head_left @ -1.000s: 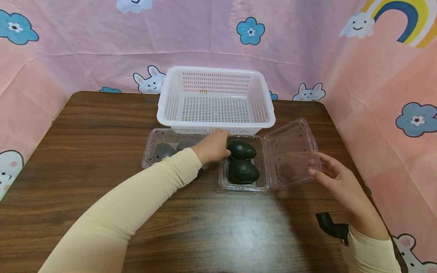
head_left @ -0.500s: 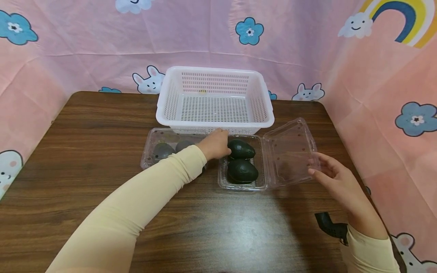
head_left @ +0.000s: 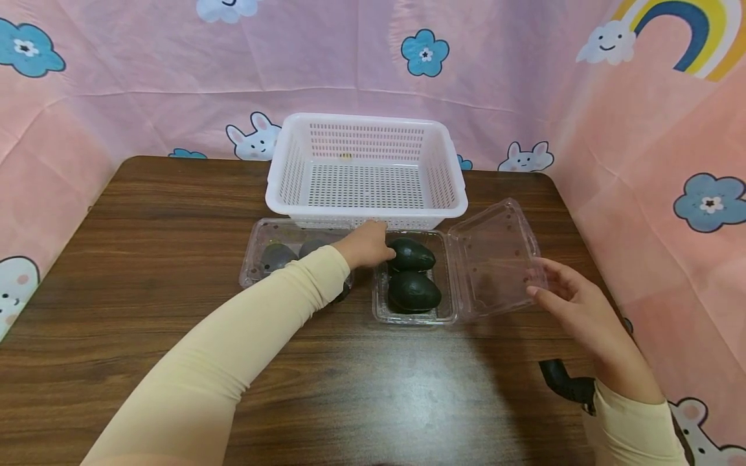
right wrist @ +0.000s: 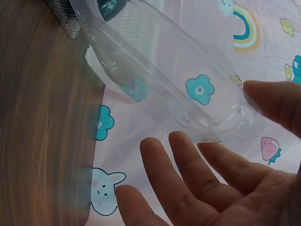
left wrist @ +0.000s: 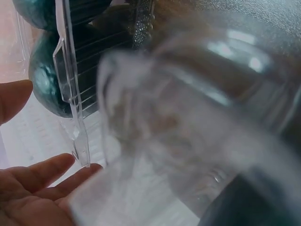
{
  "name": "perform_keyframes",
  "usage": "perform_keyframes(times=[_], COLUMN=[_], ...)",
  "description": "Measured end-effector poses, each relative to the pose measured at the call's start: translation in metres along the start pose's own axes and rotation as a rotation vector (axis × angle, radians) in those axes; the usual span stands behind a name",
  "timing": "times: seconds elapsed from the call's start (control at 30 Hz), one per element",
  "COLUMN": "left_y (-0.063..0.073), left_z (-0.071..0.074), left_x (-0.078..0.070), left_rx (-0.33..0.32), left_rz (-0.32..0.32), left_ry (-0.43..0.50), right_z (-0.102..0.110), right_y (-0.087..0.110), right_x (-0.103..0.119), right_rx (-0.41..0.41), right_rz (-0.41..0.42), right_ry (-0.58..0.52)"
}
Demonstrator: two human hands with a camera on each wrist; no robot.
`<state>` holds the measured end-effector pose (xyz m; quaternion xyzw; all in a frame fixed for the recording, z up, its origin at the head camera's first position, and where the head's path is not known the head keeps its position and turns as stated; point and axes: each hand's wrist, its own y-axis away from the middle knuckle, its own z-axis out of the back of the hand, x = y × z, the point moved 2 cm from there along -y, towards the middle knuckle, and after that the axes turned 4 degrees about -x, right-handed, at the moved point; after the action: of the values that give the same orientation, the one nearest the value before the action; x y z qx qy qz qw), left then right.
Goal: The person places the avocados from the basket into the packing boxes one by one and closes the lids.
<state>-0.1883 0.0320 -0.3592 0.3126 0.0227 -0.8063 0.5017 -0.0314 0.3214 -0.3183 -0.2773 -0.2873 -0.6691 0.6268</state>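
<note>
A clear plastic clamshell container (head_left: 381,317) on the table has two dark green avocados (head_left: 412,291) in its base. Its hinged lid (head_left: 495,265) stands tilted open to the right. My right hand (head_left: 574,307) holds the lid's free edge, with the thumb on one side and the fingers on the other in the right wrist view. My left hand (head_left: 366,246) is at the base's far left corner. In the left wrist view its fingers (left wrist: 56,165) touch the rim's end, and the thumb (left wrist: 16,99) lies apart from the rim, near an avocado.
A closed clear container (head_left: 250,262) with avocados inside sits to the left, partly hidden by my left arm. Behind both containers stands a white perforated basket (head_left: 367,212). Printed fabric (head_left: 175,65) borders the wooden table (head_left: 146,259) at the back and sides.
The lid has tilted very slightly up and to the left with my right hand. My left hand stays at the container's corner; its forearm has shifted slightly right.
</note>
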Motion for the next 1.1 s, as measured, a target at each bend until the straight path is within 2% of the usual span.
perform_keyframes(times=[0.27, 0.6, 1.1], left_y=[0.005, 0.011, 0.013], left_z=[0.000, -0.001, -0.006], left_x=[-0.003, -0.004, -0.005], left_rx=[-0.012, 0.009, -0.010], left_rz=[-0.003, 0.003, -0.016], left_ry=[0.027, 0.052, 0.051], right_z=[0.004, 0.011, 0.016], right_y=[-0.003, -0.007, -0.009], right_x=[0.001, 0.008, 0.021], right_rx=[-0.004, -0.012, -0.030], right_rz=[0.031, 0.068, 0.117], right_ry=[-0.008, 0.045, 0.121])
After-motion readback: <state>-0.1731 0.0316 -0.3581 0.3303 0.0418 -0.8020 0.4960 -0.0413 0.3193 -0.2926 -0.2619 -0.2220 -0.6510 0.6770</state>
